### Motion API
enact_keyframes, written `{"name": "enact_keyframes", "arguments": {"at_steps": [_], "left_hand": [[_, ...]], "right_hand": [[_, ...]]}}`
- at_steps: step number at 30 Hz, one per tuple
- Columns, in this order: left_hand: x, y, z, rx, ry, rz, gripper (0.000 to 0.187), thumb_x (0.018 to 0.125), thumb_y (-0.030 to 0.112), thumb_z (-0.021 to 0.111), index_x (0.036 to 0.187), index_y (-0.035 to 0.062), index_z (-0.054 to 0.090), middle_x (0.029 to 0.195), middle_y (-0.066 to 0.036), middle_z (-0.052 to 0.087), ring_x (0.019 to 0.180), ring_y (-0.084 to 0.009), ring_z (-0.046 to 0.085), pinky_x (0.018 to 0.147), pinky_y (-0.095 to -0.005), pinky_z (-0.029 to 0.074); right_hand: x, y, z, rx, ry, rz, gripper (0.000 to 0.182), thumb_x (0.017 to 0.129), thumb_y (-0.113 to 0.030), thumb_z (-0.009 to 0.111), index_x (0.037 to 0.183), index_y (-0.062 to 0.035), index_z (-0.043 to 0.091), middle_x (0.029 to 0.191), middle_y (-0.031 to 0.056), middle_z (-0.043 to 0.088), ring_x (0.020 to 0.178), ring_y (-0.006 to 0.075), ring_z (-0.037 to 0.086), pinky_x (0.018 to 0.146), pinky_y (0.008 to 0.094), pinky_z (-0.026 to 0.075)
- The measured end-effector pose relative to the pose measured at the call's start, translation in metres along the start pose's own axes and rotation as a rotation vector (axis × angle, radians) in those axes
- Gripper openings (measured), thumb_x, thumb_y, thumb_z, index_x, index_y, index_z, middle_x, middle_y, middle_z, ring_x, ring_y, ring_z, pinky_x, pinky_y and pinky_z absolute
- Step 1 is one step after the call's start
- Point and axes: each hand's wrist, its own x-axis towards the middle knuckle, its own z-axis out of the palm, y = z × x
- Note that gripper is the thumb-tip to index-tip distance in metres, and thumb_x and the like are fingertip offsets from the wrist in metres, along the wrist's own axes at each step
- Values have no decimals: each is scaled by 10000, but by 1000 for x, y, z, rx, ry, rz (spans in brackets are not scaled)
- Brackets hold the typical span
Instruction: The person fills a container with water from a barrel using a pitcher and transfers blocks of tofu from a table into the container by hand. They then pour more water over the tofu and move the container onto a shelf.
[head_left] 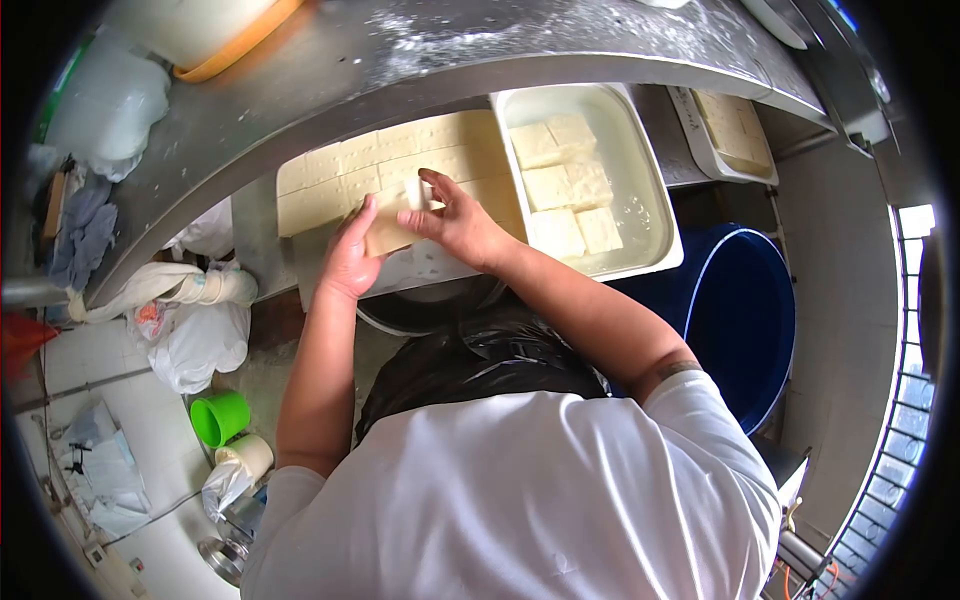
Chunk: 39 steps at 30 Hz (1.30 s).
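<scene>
Between my two hands is a pale cream block (388,228), held over the front edge of a tray of similar blocks (350,158) cut in rows. My left hand (350,255) is closed along the block's left side. On its right side, my right hand (462,225) has its thumb against the block, with the fingers curled near a small white piece (414,193). Right of the tray stands a white tub (655,205) of liquid with several blocks (565,185) in it.
A steel shelf edge (400,90) runs across above the trays. At the right are another white container (700,145) and a large blue barrel (740,320). White plastic bags (205,340) hang at the left above a green cup (220,417). A round dark vessel (430,308) sits below the tray.
</scene>
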Motion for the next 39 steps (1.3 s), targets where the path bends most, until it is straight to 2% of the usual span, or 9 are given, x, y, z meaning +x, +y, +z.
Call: {"name": "enact_keyframes", "arguments": {"at_steps": [3,5,8,13,27,29,31,35,39], "left_hand": [[4,8,32,223,-273,-29,484,1037,481,629,1327,94,612,1231,-59,679,1029,-195,663,849,-420,559],[13,4,25,400,-77,46,467,1041,471,625,1302,84,615,1208,-57,677,1005,-184,657,845,-411,554],[39,-16,-30,840,386,329,448,1054,455,607,1211,37,622,1138,-57,665,969,-191,646,844,-393,541],[78,-54,-112,1049,702,236,643,996,478,687,1349,-50,591,1332,-240,650,1286,-311,610,1102,-409,452],[52,-33,-37,828,674,-123,821,968,521,698,1518,-32,443,1513,-187,538,1383,-368,519,1150,-432,383],[68,-46,-64,1572,732,278,755,988,508,676,1500,-9,475,1474,-190,564,1337,-372,555,1112,-442,420],[38,-44,12,1474,442,711,664,1042,476,616,1491,4,487,1443,-192,573,1279,-345,593,1073,-413,466],[-12,-28,156,354,-252,108,659,1080,587,463,1559,135,428,1486,-93,521,1288,-231,564,1008,-437,520],[5,-47,168,139,-292,-37,576,1077,545,512,1394,72,596,1270,-94,664,1184,-191,631,997,-383,523]], "right_hand": [[-4,2,-34,735,68,262,520,976,-192,720,1431,-66,503,1271,89,649,1157,289,639,965,485,520],[-22,2,-76,904,86,383,443,979,-206,694,1385,-117,541,1281,54,651,1195,267,616,936,565,494],[-49,18,-119,981,233,491,339,1025,-314,623,1317,-145,588,1210,61,672,1132,255,635,892,462,533],[-82,20,-162,1098,393,453,337,1039,-335,592,1304,-126,587,1196,84,667,1076,254,638,835,431,543],[-109,-35,-191,1273,297,241,409,1059,-388,545,1327,-81,583,1203,130,664,970,280,652,754,356,550],[-113,-46,-185,1239,309,268,408,1059,-384,549,1336,-86,579,1201,129,662,972,280,651,754,358,550],[-117,-59,-174,1201,298,297,409,1064,-376,551,1367,-101,558,1189,125,660,988,285,651,749,364,552],[-122,-85,-142,1090,212,312,454,1096,-424,488,1385,-77,531,1209,130,674,982,247,688,683,343,588],[-107,-48,-121,998,223,400,481,1111,-376,467,1418,-7,467,1252,170,639,1049,275,691,698,370,614]]}}
